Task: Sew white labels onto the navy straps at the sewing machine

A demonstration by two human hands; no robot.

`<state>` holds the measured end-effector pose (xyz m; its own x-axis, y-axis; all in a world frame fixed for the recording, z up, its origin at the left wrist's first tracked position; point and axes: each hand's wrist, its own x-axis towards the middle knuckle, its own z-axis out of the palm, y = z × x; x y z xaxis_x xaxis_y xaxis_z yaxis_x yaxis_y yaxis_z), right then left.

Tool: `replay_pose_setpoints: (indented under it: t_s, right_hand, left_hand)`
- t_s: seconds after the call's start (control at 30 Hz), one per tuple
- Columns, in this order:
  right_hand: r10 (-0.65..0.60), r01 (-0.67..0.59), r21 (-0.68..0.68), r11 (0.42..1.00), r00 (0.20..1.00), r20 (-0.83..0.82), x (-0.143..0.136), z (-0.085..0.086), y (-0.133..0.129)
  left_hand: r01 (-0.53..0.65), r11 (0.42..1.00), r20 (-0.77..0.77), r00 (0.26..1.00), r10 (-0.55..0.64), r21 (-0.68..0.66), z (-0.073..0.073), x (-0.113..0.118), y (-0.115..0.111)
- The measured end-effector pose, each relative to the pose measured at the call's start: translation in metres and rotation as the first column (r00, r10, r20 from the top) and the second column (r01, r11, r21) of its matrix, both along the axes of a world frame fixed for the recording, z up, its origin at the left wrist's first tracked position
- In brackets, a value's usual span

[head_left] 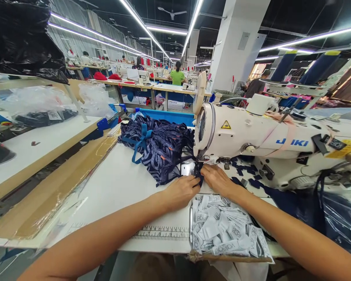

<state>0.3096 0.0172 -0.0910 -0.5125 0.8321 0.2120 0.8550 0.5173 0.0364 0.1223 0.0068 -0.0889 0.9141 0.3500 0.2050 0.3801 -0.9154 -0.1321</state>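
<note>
Both my hands are at the needle area of a white sewing machine point(231, 128). My left hand point(183, 191) has its fingers closed on the near edge of a dark navy piece of fabric point(198, 171). From the right, my right hand point(214, 178) pinches the same piece close to the presser foot. A big bundle of navy patterned garments point(163, 146), tied with a blue strip point(142, 142), lies left of the needle. Just below my hands sits a box of white printed labels point(222, 226).
Small navy scraps point(247, 169) are strewn under the machine arm. Dark fabric in clear plastic point(336, 218) lies at right. A printed ruler point(163, 233) runs along the table's front edge. A side table point(41, 156) stands left; people work farther back.
</note>
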Motion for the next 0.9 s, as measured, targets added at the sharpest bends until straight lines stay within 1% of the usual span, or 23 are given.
replay_pose_setpoints:
  t_s: [0.07,0.13,0.23,0.27,0.33,0.4,0.5,0.57,0.67,0.8,0.9]
  right_hand:
    - [0.004,-0.009,-0.058,0.998,0.996,-0.094,0.001,0.0,0.004]
    - [-0.019,-0.015,-0.15,0.989,0.975,-0.22,0.004,0.0,0.009]
    - [-0.072,-0.045,-0.297,0.954,0.927,-0.369,0.009,-0.002,0.016]
    - [-0.079,-0.062,-0.326,0.943,0.913,-0.4,0.01,-0.002,0.017]
    - [-0.082,-0.083,-0.344,0.935,0.895,-0.438,0.012,-0.004,0.019]
    - [-0.084,-0.074,-0.326,0.943,0.891,-0.445,0.012,-0.005,0.018]
    - [-0.069,-0.048,-0.273,0.961,0.912,-0.404,0.011,-0.008,0.016]
    - [-0.026,-0.055,-0.21,0.976,0.932,-0.363,0.011,-0.009,0.014]
    - [0.09,-0.113,-0.065,0.991,0.954,-0.285,0.01,-0.009,0.008]
    - [0.242,-0.226,0.114,0.967,0.957,-0.157,0.012,-0.007,-0.003]
    - [0.298,-0.275,0.178,0.945,0.948,-0.115,0.015,-0.007,-0.01]
  left_hand:
    - [-0.002,1.0,-0.004,1.0,0.002,0.021,0.0,0.001,0.0]
    - [-0.004,0.999,-0.002,1.0,0.004,0.041,0.0,0.002,0.001]
    - [0.001,0.999,0.014,1.0,-0.002,0.05,0.0,0.004,0.002]
    - [0.004,0.999,0.023,1.0,-0.005,0.048,0.0,0.005,0.003]
    - [0.001,0.999,0.035,0.999,-0.003,0.039,-0.001,0.005,0.004]
    - [-0.004,1.0,0.039,0.999,0.003,0.028,-0.002,0.006,0.006]
    - [-0.016,1.0,0.024,1.0,0.016,0.01,-0.002,0.007,0.006]
    - [-0.033,0.999,0.011,0.999,0.033,0.005,-0.001,0.008,0.005]
    - [-0.052,0.999,0.005,0.999,0.052,0.0,-0.001,0.007,0.003]
    - [-0.045,0.999,0.031,0.999,0.044,0.017,-0.003,0.007,0.0]
    - [-0.043,0.999,0.068,0.997,0.041,0.029,-0.006,0.007,-0.001]
